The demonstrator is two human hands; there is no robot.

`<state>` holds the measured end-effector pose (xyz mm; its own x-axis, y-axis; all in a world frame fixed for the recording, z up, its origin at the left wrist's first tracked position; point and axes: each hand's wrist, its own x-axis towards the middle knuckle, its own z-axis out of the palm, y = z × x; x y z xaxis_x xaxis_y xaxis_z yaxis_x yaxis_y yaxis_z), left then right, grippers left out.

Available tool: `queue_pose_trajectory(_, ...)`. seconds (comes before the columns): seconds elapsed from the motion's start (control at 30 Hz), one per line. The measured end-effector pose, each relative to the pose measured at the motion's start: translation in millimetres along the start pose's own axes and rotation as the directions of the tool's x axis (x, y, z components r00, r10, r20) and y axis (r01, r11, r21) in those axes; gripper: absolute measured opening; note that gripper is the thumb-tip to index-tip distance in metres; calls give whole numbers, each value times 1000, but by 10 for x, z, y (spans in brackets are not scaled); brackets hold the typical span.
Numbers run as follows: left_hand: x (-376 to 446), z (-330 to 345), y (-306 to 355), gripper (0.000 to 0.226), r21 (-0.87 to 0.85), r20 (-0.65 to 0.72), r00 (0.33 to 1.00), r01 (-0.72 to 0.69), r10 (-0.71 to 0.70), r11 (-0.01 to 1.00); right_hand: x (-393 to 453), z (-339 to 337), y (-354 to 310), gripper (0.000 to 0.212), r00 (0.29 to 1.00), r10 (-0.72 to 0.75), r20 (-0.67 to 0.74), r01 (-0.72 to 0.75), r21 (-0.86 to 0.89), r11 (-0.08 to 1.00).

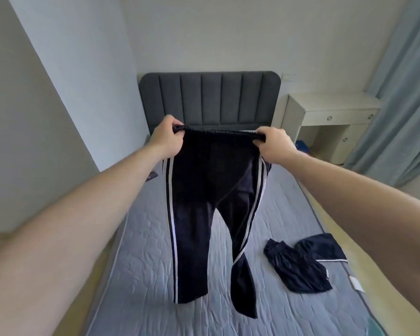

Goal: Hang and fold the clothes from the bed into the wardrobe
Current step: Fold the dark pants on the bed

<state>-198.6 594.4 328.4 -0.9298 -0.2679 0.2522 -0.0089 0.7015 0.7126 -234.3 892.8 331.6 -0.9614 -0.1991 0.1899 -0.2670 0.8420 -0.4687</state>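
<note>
I have both arms stretched out over the bed (136, 275), and between them hangs a pair of dark track trousers (204, 202) with white stripes down the outer seams. My left hand (166, 138) grips one end of the elastic waistband, fingers curled over the gathered fabric; my right hand (275, 144) pinches the other end the same way, so the waistband is pulled taut and roughly level in front of the grey padded headboard (209, 95). The two legs drop straight down from there. The left leg hangs flat with its stripe facing me, while the right leg twists partway down, its stripe winding across the cloth (the cuffs reach the mattress surface or hang just above it, I cannot tell which).

On the quilted grey mattress, near its right edge and well apart from the hanging trousers, lies a second dark garment (301, 267), crumpled, with a thin white trim showing along one fold. A small white tag (355, 283) sticks out at the mattress's right edge just past it.

Beyond the bed's far right corner stands a pale bedside desk (330, 117) with drawers, and a blue-grey curtain (398, 93) hangs along the right wall. Something small and dark (152, 176) lies on the floor by the bed's left edge, too blurred for me to identify.
</note>
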Motion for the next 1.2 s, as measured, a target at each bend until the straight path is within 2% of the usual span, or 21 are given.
queue_pose_trajectory(0.07,212,-327,366,16,-27,-103,990,-97,93,995,205,-362,-181,25,987,-72,-143,81,57,995)
queue_pose_trajectory(0.17,364,-733,823,23,-1,-224,951,-218,212,976,385,-833,-410,32,941,-172,-293,201,73,977)
queue_pose_trajectory(0.3,305,-1026,1090,11,-37,-228,915,-349,332,936,418,-1145,-509,35,887,-254,-385,303,73,950)
queue_pose_trajectory(0.4,155,-988,1016,10,-50,-212,907,-381,363,923,314,-1085,-416,36,881,-291,-373,335,58,940)
queue_pose_trajectory(0.57,-241,-491,423,11,-19,-84,933,-354,351,935,-50,-430,34,33,930,-297,-215,313,44,949)
queue_pose_trajectory(0.67,-593,-9,-135,12,-5,85,969,-232,232,973,-348,196,447,34,967,-253,-18,254,26,967)
queue_pose_trajectory(0.77,-1022,543,-738,10,24,265,960,-95,85,995,-684,870,870,34,964,-176,201,179,1,984)
queue_pose_trajectory(0.93,-1909,1492,-1784,12,123,501,850,118,-164,985,-1376,2105,1575,35,856,-58,514,81,-22,996)
queue_pose_trajectory(1.07,-2697,2210,-2546,17,225,560,747,279,-358,933,-2006,3104,2076,36,722,25,692,5,-42,999)
queue_pose_trajectory(1.2,-3520,2784,-3221,19,311,631,616,357,-472,881,-2722,3978,2497,39,605,96,790,-70,-67,995)
